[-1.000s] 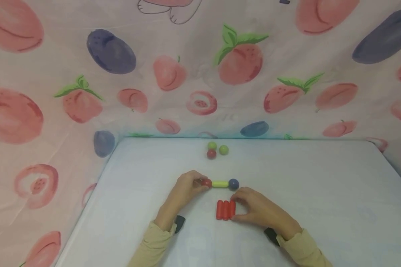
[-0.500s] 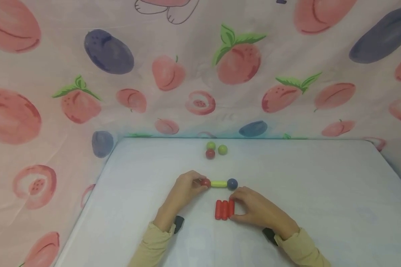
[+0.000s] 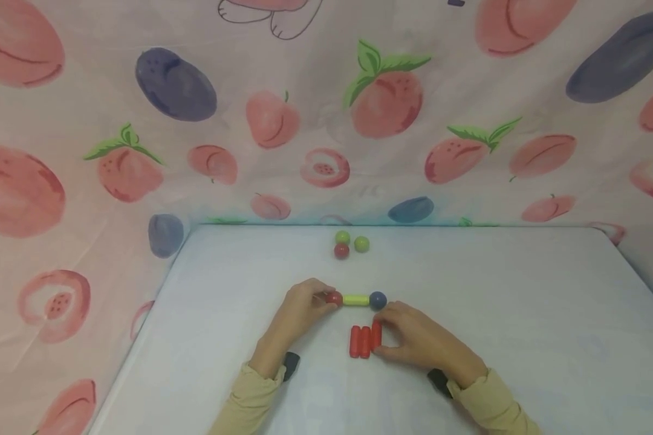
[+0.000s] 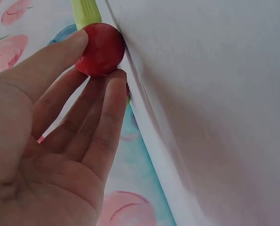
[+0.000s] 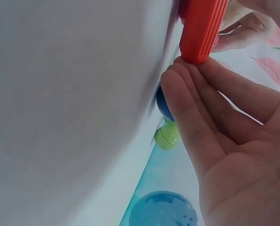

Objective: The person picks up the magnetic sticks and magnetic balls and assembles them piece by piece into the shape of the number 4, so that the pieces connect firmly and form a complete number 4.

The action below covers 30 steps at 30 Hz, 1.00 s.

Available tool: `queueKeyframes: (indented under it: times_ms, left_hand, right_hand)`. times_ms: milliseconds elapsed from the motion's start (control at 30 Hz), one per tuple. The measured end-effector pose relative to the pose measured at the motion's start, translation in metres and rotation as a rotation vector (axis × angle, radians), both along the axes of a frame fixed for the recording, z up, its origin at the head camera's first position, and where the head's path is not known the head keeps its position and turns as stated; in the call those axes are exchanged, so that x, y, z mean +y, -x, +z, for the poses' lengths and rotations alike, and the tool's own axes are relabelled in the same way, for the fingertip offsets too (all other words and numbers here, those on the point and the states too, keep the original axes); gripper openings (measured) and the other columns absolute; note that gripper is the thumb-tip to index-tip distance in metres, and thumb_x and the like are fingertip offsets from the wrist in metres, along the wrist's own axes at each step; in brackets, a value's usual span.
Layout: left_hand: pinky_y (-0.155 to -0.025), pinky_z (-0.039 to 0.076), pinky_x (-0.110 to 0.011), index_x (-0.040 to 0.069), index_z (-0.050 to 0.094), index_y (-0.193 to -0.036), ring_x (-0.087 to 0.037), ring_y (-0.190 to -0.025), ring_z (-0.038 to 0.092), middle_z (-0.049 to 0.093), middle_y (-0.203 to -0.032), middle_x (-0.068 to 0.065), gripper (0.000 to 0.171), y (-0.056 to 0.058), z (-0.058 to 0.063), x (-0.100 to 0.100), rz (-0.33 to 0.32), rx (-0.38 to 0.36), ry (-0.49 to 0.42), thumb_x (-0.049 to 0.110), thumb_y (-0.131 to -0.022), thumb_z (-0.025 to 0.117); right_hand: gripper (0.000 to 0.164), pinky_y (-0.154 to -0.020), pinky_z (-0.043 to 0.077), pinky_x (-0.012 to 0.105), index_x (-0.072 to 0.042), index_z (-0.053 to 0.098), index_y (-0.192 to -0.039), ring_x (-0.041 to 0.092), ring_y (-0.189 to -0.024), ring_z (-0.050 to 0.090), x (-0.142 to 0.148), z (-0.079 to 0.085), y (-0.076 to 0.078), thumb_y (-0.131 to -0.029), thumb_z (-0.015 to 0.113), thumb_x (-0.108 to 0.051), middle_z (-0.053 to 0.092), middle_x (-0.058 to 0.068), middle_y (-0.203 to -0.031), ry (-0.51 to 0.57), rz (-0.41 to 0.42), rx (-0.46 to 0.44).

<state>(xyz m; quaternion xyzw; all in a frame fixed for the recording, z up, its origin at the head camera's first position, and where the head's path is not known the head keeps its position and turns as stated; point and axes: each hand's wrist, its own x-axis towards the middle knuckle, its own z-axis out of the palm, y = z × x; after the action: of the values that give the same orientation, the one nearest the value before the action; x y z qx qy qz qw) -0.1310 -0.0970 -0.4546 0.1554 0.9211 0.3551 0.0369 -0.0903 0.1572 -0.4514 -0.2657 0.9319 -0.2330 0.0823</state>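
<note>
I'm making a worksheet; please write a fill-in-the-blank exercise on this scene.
The left hand holds a glossy red ball at one end of a ribbed yellow rod, with a glossy ball coloured ____ at the other.
The right hand pinches the rightmost ribbed red rod; such rods number ____.
Farther back, another red ball sits near two balls coloured ____.
Missing: blue; three; green.

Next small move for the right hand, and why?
Probably slide or lift the pinched red rod up to the blue ball. The right hand already grips it, slightly offset from the two other red rods; the blue ball is close by with no rod visible on its right, while the left hand holds the chain's red end ball.
</note>
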Motion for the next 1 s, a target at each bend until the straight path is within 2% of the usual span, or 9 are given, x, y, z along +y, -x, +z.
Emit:
queueKeyframes:
  times_ms: [200,567,833,1000]
  left_hand:
    - [-0.083,0.056,-0.030,0.015,0.074,-0.111,-0.012,-0.092,0.065,0.072,-0.100,0.004,0.029,-0.001,0.000,0.001,0.004,0.015,0.005,0.018,-0.083,0.081]
    - [-0.083,0.056,-0.030,0.014,0.074,-0.111,-0.012,-0.092,0.066,0.072,-0.101,0.003,0.029,-0.001,-0.001,0.001,0.007,0.010,-0.005,0.017,-0.083,0.081]
    - [-0.084,0.057,-0.031,0.014,0.074,-0.112,-0.014,-0.093,0.065,0.072,-0.102,0.002,0.030,-0.003,0.001,0.002,0.015,-0.008,0.000,0.017,-0.084,0.080]
    - [-0.085,0.057,-0.032,0.014,0.073,-0.113,-0.015,-0.094,0.065,0.072,-0.103,0.001,0.030,-0.002,0.003,0.002,0.016,-0.006,-0.001,0.017,-0.084,0.080]
  right_hand:
    - [0.042,-0.093,0.055,0.036,-0.013,0.067,-0.111,0.009,-0.098,0.058,0.001,0.004,0.003,-0.079,0.082,-0.034,0.065,-0.005,-0.106,0.045,0.006,0.017]
    - [0.042,-0.094,0.055,0.036,-0.016,0.066,-0.113,0.011,-0.097,0.057,-0.005,0.017,0.010,-0.079,0.083,-0.033,0.062,-0.010,-0.104,0.058,-0.013,0.014]
    - [0.040,-0.092,0.055,0.035,-0.013,0.066,-0.114,0.014,-0.097,0.060,-0.007,0.024,0.017,-0.081,0.082,-0.028,0.062,-0.009,-0.102,0.102,0.033,0.026]
    - [0.040,-0.090,0.055,0.033,-0.014,0.066,-0.114,0.014,-0.094,0.059,-0.010,0.028,0.021,-0.080,0.082,-0.029,0.061,-0.010,-0.100,0.099,0.025,0.021]
